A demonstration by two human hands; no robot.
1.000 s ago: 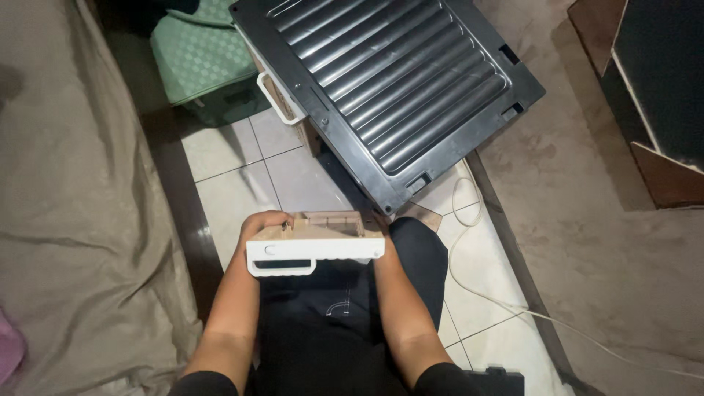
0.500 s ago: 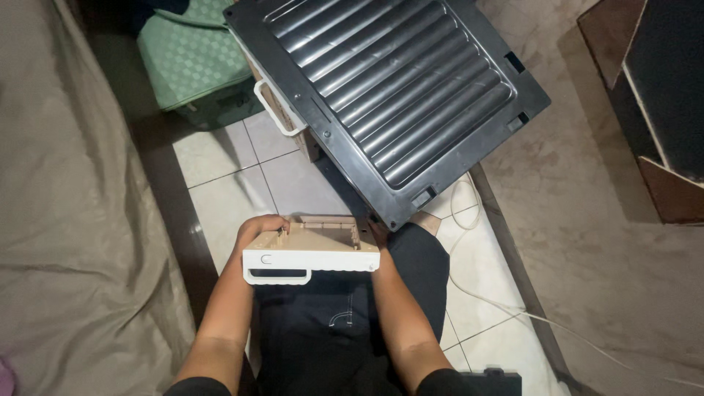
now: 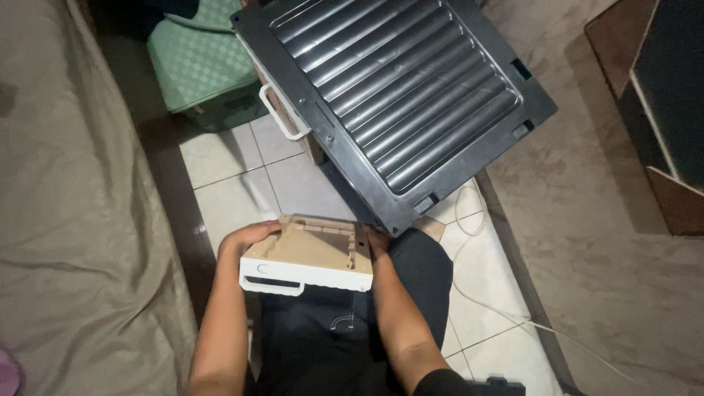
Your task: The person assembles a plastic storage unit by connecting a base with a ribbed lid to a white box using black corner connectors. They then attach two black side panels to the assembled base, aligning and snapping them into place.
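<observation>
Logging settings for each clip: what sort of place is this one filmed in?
Probably a room in a home, not a workshop. The person sits on a white tiled floor beside a bed sheet, both hands holding a beige plastic drawer, with a green cushion and a dark ribbed appliance panel nearby.

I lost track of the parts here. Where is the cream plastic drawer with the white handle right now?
The cream plastic drawer sits low in the head view's centre, over the person's lap, held between the left hand and right hand, just below the black ribbed panel.

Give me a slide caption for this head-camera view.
Both hands, left and right, hold a beige drawer above the lap, beside a ribbed dark panel.
</observation>
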